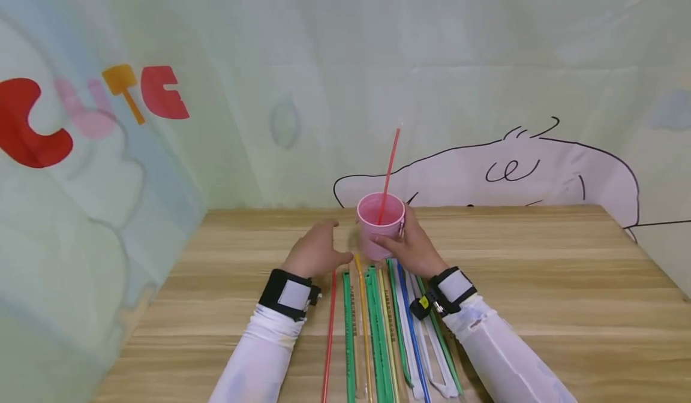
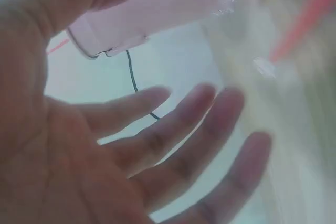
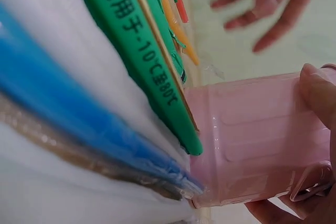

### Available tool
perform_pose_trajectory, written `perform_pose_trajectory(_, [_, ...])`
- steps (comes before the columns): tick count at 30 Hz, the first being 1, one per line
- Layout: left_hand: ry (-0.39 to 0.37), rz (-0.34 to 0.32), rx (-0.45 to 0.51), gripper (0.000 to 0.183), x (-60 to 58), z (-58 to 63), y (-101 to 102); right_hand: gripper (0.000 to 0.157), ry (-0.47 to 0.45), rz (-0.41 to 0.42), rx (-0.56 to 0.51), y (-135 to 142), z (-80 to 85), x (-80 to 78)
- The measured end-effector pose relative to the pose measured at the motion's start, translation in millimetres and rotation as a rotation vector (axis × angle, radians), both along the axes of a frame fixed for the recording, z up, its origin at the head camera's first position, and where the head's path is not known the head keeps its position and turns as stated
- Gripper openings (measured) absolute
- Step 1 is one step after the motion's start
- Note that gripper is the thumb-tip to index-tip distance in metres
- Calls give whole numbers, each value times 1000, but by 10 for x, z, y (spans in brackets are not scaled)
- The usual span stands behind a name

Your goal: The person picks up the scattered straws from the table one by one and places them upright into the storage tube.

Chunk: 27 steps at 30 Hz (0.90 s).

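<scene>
Pink bucket point(image 1: 371, 231), upright on the surface point(image 1: 540, 271) between the right hand point(image 1: 418, 248), which grips its side, and the left hand point(image 1: 317, 250), spread and just apart from it. Beside the left hand lies a red straw point(image 1: 330, 331); it and the neighbouring straws point(image 1: 380, 337) run lengthwise fore and aft.

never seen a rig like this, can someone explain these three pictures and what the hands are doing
No machine here: a person is working with two bare hands, with a black band around each wrist. The wide picture is taken from the head, looking forward and down; the two close-ups are taken from the left and right wrists, so things look large and tilted. On the wooden table lies a row of straws, several in wrappers. Beyond them stands a pink cup with a red straw sticking up out of it. The right hand holds the cup; the left hand is beside it, holding nothing.
</scene>
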<state>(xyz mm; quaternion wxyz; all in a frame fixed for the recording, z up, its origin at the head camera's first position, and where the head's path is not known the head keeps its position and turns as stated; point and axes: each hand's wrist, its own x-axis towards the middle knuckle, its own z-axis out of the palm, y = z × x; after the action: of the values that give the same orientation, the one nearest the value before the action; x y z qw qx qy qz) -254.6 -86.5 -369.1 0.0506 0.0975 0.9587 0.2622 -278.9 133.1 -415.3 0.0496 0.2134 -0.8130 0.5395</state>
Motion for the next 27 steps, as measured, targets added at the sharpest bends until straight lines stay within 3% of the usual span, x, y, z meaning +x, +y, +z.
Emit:
perform_pose_trajectory(4, [-29,3,-115,73,196,-48,-28,84,3,-9,0,8,6,-7])
perform_pose_trajectory(12, [-54,-13,-132,77,444,-203,34,83,-29,-9,-31,3,-2,9])
perform_pose_trajectory(21, [-25,34,-67,88,413,-339,46,85,-42,-15,-24,-6,-47,4])
perform_pose_trajectory(24, [-16,55,-42,88,368,-294,3,84,-25,-15,-19,-4,-17,10])
perform_pose_trajectory(27, [9,85,0,87,336,-153,-72,84,-15,-9,-30,-13,63,61])
